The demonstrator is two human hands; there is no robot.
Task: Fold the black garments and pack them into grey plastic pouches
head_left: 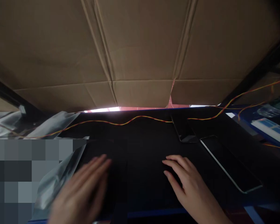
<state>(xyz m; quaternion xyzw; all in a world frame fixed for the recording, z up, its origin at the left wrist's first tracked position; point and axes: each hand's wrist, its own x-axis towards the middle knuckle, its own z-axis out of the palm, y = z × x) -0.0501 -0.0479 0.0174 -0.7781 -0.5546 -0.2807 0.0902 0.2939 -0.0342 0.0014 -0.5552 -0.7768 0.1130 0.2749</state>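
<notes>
My left hand [80, 189] is over the left part of the black work surface [135, 149], smeared by motion, with its fingers stretched out and nothing visible in it. Just left of it lies a clear plastic bag [53, 183], partly covered by a pixelated patch. Over the right half of the surface is my right hand [186, 180], fingers apart and holding nothing. To its right lies a phone with a pale edge [231, 165], its dark face up. Farther back is a second dark phone [185, 129].
A yellow-and-red twisted wire [121, 123] runs across the back of the surface. Cardboard [140, 46] hangs behind it. More plastic bags [56, 123] lie at the back left. A white-and-blue packet [270, 129] rests in a blue tray [247, 119] at the right.
</notes>
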